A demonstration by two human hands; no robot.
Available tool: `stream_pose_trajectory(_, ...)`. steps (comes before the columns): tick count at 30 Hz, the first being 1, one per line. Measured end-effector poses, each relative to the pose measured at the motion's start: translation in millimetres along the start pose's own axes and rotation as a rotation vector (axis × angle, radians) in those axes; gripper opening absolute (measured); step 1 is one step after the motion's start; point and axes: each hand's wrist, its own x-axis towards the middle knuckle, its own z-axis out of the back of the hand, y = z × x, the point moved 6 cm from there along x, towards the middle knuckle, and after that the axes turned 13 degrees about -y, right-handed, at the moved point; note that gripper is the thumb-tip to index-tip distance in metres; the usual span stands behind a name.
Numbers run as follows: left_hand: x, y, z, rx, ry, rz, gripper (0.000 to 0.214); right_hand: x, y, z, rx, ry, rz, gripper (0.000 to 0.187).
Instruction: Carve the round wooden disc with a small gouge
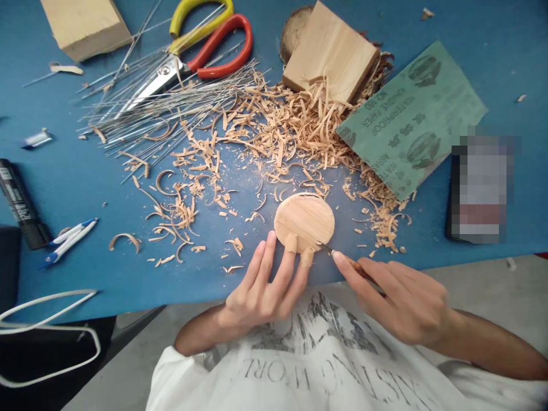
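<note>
Left hand [266,294] rests on wooden disc [304,217], near side of blue table [141,285], cannot tell whether gripping; right hand [405,299] grasps carving tool [358,267], tip at disc's near right edge

Tool handle [358,267] partly hidden by right hand [405,299], dark-edged object [479,188] pixelated, upper-left wood block [88,28] cut off

Passage stood free on desk [162,288] between pens [71,244] and left hand [265,291]. Beyond wooden disc [305,220], shavings heap [295,131] and wood block [329,51] barred way; scissors [171,65] on wires [171,103] blocked far left, sandpaper [411,120] far right.
</note>
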Motion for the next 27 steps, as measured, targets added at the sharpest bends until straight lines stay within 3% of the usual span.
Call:
stream_pose_trajectory(9, -0.3, 0.1, -2.6, 0.006, -0.025, 0.002, 0.061, 25.3, 13.6, -14.5, -0.09, -0.06, 0.014, 0.055)
stream_pose_trajectory(13, -2.0, -0.7, -4.1, 0.006, -0.038, 0.018, 0.064, 28.7, 4.7, -19.7, 0.012, -0.046, -0.186, 0.074)
stream_pose_trajectory(17, -3.4, -0.6, -4.5, 0.001, -0.046, 0.037, 0.065, 27.2, -9.3, -17.2, 0.031, -0.155, -0.351, 0.089)
stream_pose_trajectory(19, -4.3, -0.7, -4.7, -0.004, -0.043, 0.037, 0.067, 26.1, -14.2, -16.5, 0.055, -0.176, -0.379, 0.084)
stream_pose_trajectory(24, -5.5, -1.0, -4.5, 0.006, -0.043, 0.025, 0.069, 25.3, -16.7, -20.2, 0.161, -0.053, -0.314, 0.049)
stream_pose_trajectory(27, -4.7, -0.9, -4.6, 0.019, -0.038, 0.027, 0.068, 24.3, -15.0, -20.9, 0.144, -0.021, -0.283, 0.039)
